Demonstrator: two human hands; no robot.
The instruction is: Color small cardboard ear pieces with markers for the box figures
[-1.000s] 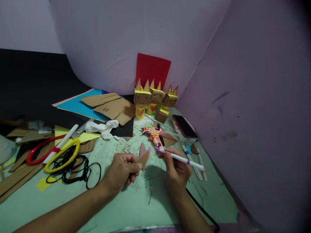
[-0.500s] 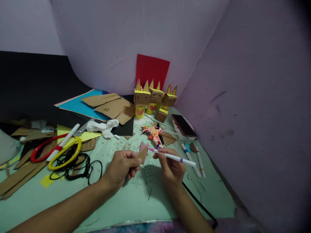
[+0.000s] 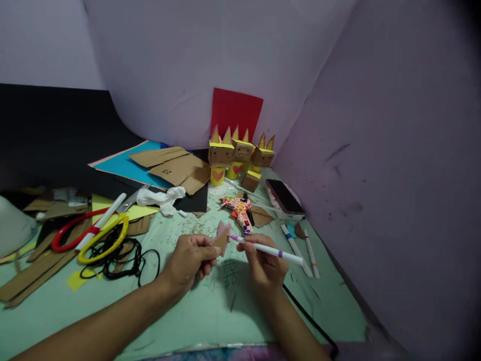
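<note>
My left hand pinches a small brown cardboard cutout with pink-edged ear-like points, holding it upright above the green mat. My right hand grips a white marker with a pink tip, and the tip touches the cutout's right edge. Behind them stand three cardboard box figures with yellow pointed ears and heart-marked yellow cups.
A patterned glue gun, a phone, two more markers, brown scraps, yellow-handled scissors, a red loop, black cord, crumpled tissue, cardboard sheets, blue paper, red paper. Purple wall at right.
The cutout has turned more edge-on and sits lower. The marker tip has moved left from apart to touching the cutout. Both hands stay in place.
</note>
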